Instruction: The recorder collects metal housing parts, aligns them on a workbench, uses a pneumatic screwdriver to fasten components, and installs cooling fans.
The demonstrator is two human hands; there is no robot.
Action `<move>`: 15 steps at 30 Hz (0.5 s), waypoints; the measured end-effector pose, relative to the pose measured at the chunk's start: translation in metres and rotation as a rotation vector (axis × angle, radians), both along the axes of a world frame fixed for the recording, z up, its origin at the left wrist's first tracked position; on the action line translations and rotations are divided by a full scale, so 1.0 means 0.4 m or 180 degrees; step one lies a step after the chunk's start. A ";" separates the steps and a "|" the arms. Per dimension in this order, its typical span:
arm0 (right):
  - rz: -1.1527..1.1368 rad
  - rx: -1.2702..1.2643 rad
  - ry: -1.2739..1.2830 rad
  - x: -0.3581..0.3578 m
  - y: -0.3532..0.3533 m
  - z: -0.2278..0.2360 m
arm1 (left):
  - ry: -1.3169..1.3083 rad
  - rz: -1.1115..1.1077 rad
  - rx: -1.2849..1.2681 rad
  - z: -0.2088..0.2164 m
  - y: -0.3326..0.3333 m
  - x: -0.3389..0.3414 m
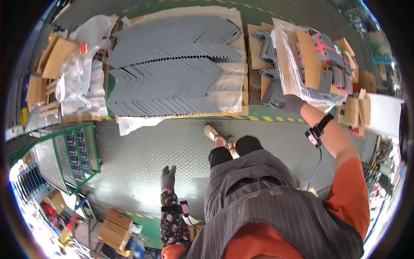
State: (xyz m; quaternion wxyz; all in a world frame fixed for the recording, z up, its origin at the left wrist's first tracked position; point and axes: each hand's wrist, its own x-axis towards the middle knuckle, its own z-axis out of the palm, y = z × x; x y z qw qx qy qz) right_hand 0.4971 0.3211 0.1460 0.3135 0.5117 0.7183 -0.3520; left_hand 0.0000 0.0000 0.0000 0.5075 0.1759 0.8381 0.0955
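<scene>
My right hand, in a dark grey glove, reaches to the small stack of flat grey angled plates at the right. Its fingers are curled at the near end of that stack and seem to grip a plate; the fingertips are partly hidden. My left hand, also gloved, hangs over the metal floor with thumb and fingers apart, holding nothing. Ahead, rows of grey V-shaped plates lie overlapped on a paper-covered pallet. Another small stack of grey plates with round holes sits farther back at the right.
A plastic-lined carton holds grey parts bundled with red bands. Cardboard and clear plastic cover the left pallet. A green-framed rack stands at left. Brown cartons lie lower left. Diamond-plate floor surrounds my feet.
</scene>
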 end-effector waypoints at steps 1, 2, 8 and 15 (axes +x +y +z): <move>0.0312 -0.0020 -0.0103 -0.024 0.057 -0.019 | 0.0000 0.0024 -0.0015 0.001 0.055 0.032; 0.0637 -0.0023 -0.0135 -0.045 0.115 -0.038 | 0.0263 -0.0468 -0.0172 0.006 0.104 0.048; 0.1667 -0.0218 -0.0614 -0.143 0.440 -0.225 | -0.0110 -0.0183 -0.0266 -0.170 0.371 0.227; 0.1164 -0.0027 -0.0176 -0.282 0.663 -0.697 | 0.0200 0.0807 -0.0231 -0.537 0.566 0.411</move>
